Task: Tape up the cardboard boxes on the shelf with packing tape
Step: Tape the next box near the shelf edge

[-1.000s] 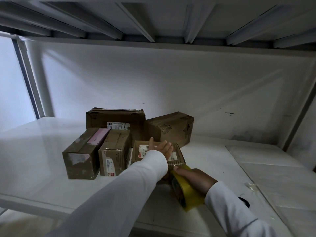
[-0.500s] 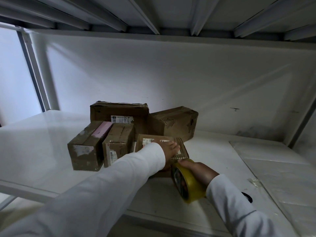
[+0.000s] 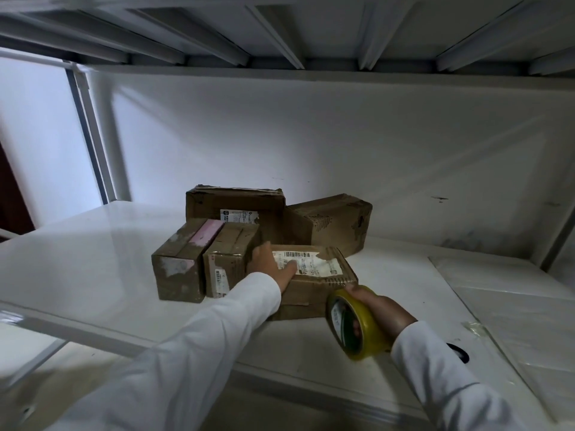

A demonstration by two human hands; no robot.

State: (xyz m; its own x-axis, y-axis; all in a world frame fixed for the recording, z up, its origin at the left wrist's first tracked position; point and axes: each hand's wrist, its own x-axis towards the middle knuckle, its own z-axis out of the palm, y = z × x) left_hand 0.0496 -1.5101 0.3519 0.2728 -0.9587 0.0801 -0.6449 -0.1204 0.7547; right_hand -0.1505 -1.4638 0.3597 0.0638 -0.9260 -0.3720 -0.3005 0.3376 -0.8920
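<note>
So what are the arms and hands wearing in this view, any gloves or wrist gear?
Both arms are covered by long white sleeves of smooth plain fabric, with no print or markings visible. The left sleeve ends in a simple cuff at the wrist, as does the right sleeve. The left hand and right hand are bare: no gloves, and no watch, ring or strap shows.

Yellow tape roll [image 3: 357, 325], brown boxes [image 3: 236, 206], one pink-topped [image 3: 208, 233], white shelf [image 3: 77, 259].
</note>
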